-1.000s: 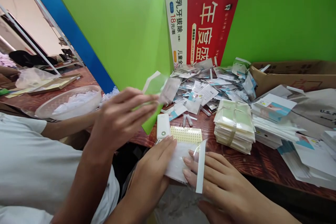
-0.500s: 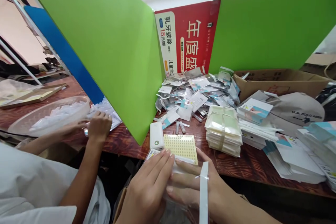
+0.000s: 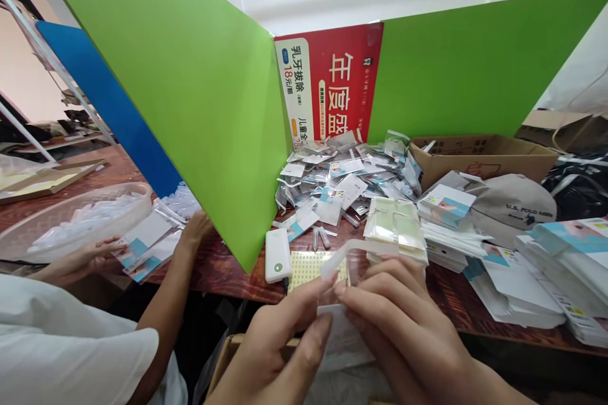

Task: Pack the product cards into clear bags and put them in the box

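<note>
Between my two hands is a clear plastic bag [image 3: 342,345] with a white card in it. My left hand [image 3: 289,342] pinches the bag's left side, thumb in front. My right hand [image 3: 403,316] grips its upper right part with bent fingers. A pale strip [image 3: 357,245] curls over the bag's top edge, its right end running to my right fingers. Partly hidden behind the hands lies a yellow sticker sheet [image 3: 301,266]. Just beyond it are two small clear tubes [image 3: 322,238].
A white power bank [image 3: 277,255] stands left of the sheet. Farther back are a heap of filled packets [image 3: 339,183], a tied stack of bags [image 3: 396,228], card stacks [image 3: 517,288], a cap [image 3: 510,199] and a cardboard box [image 3: 484,155]. Left of the green panel [image 3: 190,95], a co-worker's hands [image 3: 107,253] hold packets.
My hands have gone from lying flat over the bag to pinching its top. The strip, upright at the right before, now curls across the top. The co-worker has lifted packets.
</note>
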Demonstrator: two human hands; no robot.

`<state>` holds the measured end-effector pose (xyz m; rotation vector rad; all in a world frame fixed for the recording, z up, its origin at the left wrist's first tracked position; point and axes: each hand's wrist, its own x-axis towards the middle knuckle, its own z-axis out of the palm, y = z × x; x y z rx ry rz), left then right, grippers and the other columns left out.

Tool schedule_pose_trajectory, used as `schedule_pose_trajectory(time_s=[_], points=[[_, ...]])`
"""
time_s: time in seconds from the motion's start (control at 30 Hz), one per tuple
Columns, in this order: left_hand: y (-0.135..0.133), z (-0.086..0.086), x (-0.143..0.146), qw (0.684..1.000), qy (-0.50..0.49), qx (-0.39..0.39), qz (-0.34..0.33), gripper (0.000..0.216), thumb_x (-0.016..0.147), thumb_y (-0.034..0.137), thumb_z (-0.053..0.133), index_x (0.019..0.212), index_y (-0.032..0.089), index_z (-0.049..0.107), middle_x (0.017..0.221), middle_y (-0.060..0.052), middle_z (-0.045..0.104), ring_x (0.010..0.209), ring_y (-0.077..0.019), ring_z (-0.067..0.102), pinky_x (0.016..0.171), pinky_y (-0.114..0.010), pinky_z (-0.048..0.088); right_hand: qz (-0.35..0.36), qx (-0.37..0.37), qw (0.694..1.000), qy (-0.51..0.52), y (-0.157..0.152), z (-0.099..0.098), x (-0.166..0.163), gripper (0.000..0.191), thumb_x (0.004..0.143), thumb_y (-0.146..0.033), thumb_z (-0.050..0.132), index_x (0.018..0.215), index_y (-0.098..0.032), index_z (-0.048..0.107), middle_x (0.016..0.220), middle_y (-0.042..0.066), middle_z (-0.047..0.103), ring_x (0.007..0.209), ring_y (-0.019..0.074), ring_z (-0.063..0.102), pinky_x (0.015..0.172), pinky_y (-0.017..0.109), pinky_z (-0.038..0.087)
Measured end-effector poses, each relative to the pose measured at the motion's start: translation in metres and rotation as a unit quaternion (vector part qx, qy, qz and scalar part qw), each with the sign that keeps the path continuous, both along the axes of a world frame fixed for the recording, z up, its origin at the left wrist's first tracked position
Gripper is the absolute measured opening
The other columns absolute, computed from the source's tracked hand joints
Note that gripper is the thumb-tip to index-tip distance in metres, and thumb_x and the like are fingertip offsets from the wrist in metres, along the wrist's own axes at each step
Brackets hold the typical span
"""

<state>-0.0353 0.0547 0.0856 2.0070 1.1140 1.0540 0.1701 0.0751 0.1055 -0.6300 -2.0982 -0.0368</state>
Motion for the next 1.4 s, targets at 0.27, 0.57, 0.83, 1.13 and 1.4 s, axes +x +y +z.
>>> schedule_pose_trajectory(time_s=[0.27, 0.57, 0.83, 1.13, 1.4], points=[[0.011, 0.000, 0.029, 0.990, -0.076, -0.119, 0.009, 0.042, 0.095, 0.033, 0.048, 0.131, 0.014, 0.053, 0.065, 0.002, 0.061, 0.061, -0.0133, 0.058, 0.057, -0.020, 0.049, -0.104, 0.029, 0.994, -0.022, 0.016, -0.002, -0.002, 0.019, 0.096, -0.010, 0.053, 0.111, -0.013, 0.065, 0.103, 0.009, 0.066, 0.100, 0.0254, 0.052, 0.092, 0.043, 0.036], [0.012, -0.011, 0.029, 0.989, -0.008, -0.143, 0.031, 0.041, 0.093, 0.027, 0.044, 0.128, 0.010, 0.054, 0.060, 0.007, 0.037, 0.053, -0.0108, 0.032, 0.050, -0.023, 0.026, -0.080, 0.044, 0.990, -0.111, 0.030, -0.020, -0.006, 0.027, 0.099, -0.011, 0.040, 0.102, -0.011, 0.066, 0.099, 0.010, 0.068, 0.092, 0.0262, 0.055, 0.086, 0.042, 0.039], [0.009, -0.015, 0.025, 0.988, 0.015, -0.152, 0.024, 0.041, 0.087, 0.019, 0.046, 0.124, 0.008, 0.058, 0.057, 0.008, 0.033, 0.050, -0.0104, 0.030, 0.049, -0.024, 0.020, -0.071, 0.075, 0.985, -0.138, 0.037, -0.032, -0.015, 0.030, 0.098, -0.009, 0.037, 0.093, -0.011, 0.066, 0.088, 0.011, 0.065, 0.086, 0.0265, 0.053, 0.080, 0.040, 0.041], [0.007, -0.016, 0.021, 0.981, -0.034, -0.192, 0.023, 0.044, 0.088, 0.021, 0.047, 0.129, 0.010, 0.055, 0.058, 0.008, 0.037, 0.052, -0.0103, 0.032, 0.050, -0.021, 0.023, -0.045, -0.006, 0.996, -0.078, 0.034, -0.019, -0.009, 0.018, 0.096, -0.010, 0.048, 0.103, -0.014, 0.064, 0.091, 0.008, 0.065, 0.088, 0.0233, 0.054, 0.079, 0.037, 0.042], [0.002, -0.013, 0.019, 0.985, 0.007, -0.169, 0.038, 0.039, 0.088, 0.018, 0.047, 0.125, 0.011, 0.058, 0.056, 0.009, 0.035, 0.050, -0.0105, 0.032, 0.050, -0.023, 0.022, -0.054, 0.031, 0.987, -0.150, 0.023, -0.030, -0.018, 0.026, 0.099, -0.011, 0.040, 0.096, -0.011, 0.066, 0.090, 0.011, 0.065, 0.088, 0.0268, 0.055, 0.080, 0.041, 0.042]])
